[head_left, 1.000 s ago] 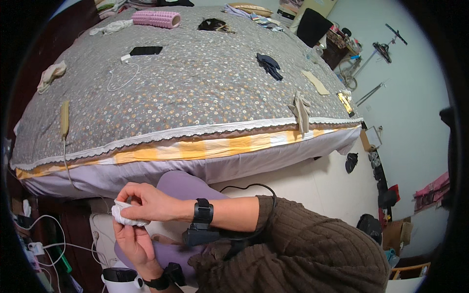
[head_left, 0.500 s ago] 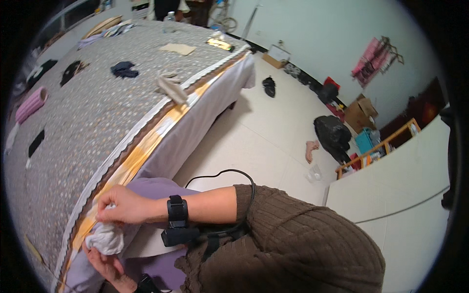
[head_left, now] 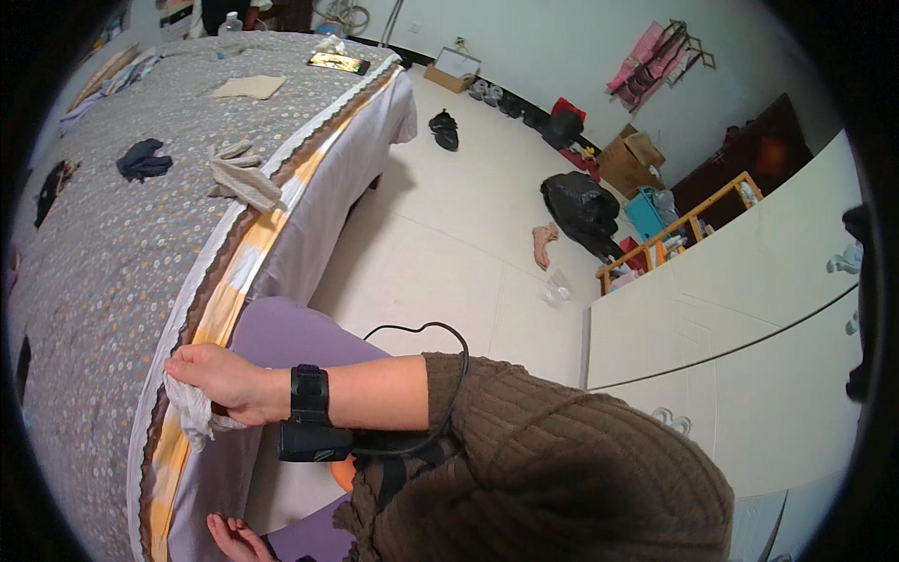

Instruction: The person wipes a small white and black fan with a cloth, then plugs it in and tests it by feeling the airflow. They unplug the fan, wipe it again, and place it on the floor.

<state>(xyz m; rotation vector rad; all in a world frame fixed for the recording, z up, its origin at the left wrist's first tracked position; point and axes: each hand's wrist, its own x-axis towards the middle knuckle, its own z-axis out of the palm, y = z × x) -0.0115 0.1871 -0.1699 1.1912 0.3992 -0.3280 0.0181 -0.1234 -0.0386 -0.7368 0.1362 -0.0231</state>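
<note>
A crumpled white cloth (head_left: 192, 410) hangs from my right hand (head_left: 225, 379), whose fingers are closed around it at the edge of the bed. Its lower end dangles in front of the bed's orange and white side. My left hand (head_left: 236, 539) is lower down, near the bottom of the view, partly cut off by the edge. Its fingers are loosely curled and apart, with nothing in them. Farther along the bed edge lies a striped beige cloth piece (head_left: 245, 178), and left of it a dark navy cloth piece (head_left: 144, 160).
The flowered grey bedspread (head_left: 103, 309) fills the left side. On it lie a beige cloth (head_left: 248, 87), a phone with a lit screen (head_left: 338, 63) and a clear bottle (head_left: 230, 30). Black shoes (head_left: 444, 129), a black bag (head_left: 581, 206) and a pink sock-like piece (head_left: 543, 245) lie on the floor.
My left hand has let go of the white cloth and dropped away. The bundle now hangs looser from my right hand. My view has turned to the right.
</note>
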